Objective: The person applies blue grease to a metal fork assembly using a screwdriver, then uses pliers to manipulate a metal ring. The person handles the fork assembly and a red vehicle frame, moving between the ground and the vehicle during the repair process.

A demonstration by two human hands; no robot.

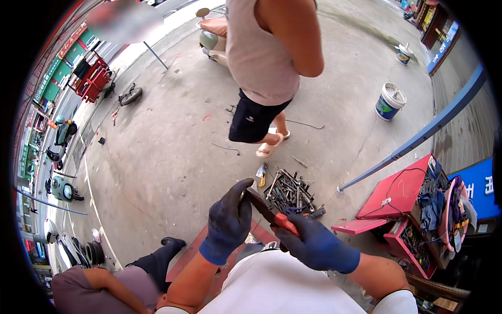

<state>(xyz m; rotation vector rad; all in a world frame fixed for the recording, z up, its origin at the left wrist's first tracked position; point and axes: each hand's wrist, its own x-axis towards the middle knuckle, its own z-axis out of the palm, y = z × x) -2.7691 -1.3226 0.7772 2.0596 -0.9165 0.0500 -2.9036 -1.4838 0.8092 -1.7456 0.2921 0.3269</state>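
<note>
**Red-handled tool held in both gloved hands above the concrete floor**

The long tool with red handles and dark metal jaws (272, 213) was held in front of the person's chest, slanting from upper left down to lower right. The left hand (228, 222), in a dark blue work glove, was curled closed around the dark upper end of the tool. The right hand (314, 242), in a matching blue glove, was wrapped tight around the red handle end. What the tool's tip gripped could not be told.

Just beyond the tool, a loose pile of dark metal wrenches and rods (293, 192) lay on the grey concrete floor (172, 152). To the right stood an open red metal toolbox (402, 201) stuffed with cables and rags. A second person in a pale sleeveless top and dark shorts (264, 68) stood past the pile. A white plastic bucket with a blue label (390, 101) sat well apart, at upper right. A third person's sleeve and dark shoe showed at lower left.
</note>
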